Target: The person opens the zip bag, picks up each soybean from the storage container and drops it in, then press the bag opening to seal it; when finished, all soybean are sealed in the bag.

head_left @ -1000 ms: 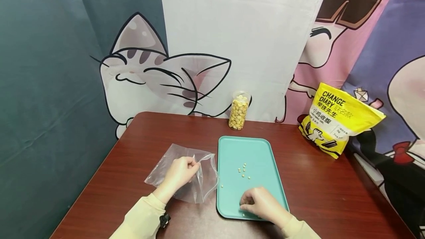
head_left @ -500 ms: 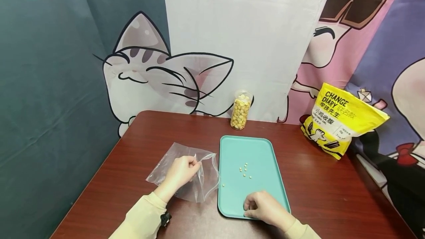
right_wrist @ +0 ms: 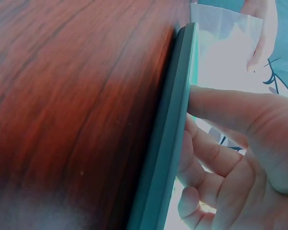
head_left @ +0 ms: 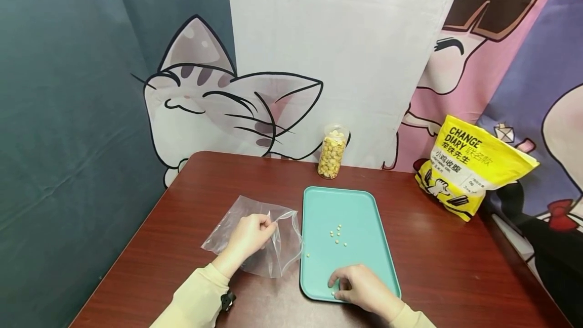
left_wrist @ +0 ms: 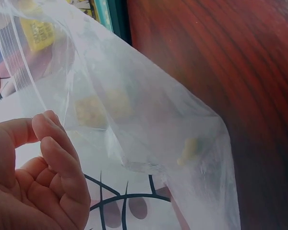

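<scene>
My left hand (head_left: 250,234) pinches the rim of a clear zip bag (head_left: 282,252) that lies left of the tray, its mouth toward the tray. In the left wrist view the bag (left_wrist: 149,120) spreads from the fingertips, and a blurred yellowish piece (left_wrist: 189,151) shows in or through it. My right hand (head_left: 362,287) is low over the near edge of the turquoise tray (head_left: 337,201), thumb and forefinger apart. One small pale-yellow bean-like piece (head_left: 333,293) lies by those fingertips. Several more such pieces (head_left: 337,241) are scattered mid-tray, and one (head_left: 307,255) sits near its left rim.
A clear jar of yellow popcorn-like bits (head_left: 332,153) stands behind the tray at the table's back edge. To the right, a yellow snack bag (head_left: 469,166) stands upright. A printed cloth (head_left: 364,39) hangs behind the reddish-brown table (head_left: 437,267).
My right hand shifts right, then back left, and its thumb and forefinger spread; a small piece shows beside them now. The left hand keeps its pinch on the bag. The head view drifts slightly.
</scene>
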Demonstrator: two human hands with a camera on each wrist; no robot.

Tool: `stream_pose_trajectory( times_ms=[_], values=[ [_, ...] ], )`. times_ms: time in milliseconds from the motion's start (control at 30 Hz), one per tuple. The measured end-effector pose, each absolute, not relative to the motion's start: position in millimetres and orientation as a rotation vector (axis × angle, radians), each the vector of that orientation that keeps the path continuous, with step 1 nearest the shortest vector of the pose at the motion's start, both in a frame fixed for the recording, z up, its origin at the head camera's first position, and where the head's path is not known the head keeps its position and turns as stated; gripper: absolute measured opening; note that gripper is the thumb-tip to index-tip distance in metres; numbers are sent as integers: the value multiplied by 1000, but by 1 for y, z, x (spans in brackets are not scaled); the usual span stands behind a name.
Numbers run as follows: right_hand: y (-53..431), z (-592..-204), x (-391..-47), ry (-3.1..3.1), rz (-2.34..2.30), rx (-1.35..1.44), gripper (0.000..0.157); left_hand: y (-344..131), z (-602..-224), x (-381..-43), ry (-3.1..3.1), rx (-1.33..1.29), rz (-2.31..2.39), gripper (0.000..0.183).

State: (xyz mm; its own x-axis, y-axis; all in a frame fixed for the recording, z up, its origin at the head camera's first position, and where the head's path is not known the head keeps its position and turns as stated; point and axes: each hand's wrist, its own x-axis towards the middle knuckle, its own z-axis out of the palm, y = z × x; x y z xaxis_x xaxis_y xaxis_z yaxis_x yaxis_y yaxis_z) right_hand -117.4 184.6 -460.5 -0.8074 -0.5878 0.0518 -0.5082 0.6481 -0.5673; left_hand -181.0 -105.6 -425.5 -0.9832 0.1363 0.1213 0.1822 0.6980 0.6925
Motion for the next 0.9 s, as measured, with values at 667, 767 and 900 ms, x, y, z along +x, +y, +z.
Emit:
stream_pose_trajectory(
  times_ms=[667, 767, 900],
  values=[
    [172, -455, -127, 2818, -914, -991, 13, -104, -427, -181, -2842, -234, -1181, 29],
    [165, -449, -130, 2868, -906, -1009, 15, -104, -427, -181, -2847, -229, -1180, 29],
    [155, -441, -134, 2920, -865, -1011, 12, -104, -428, -181, -2849, -229, -1186, 29]
  ],
)
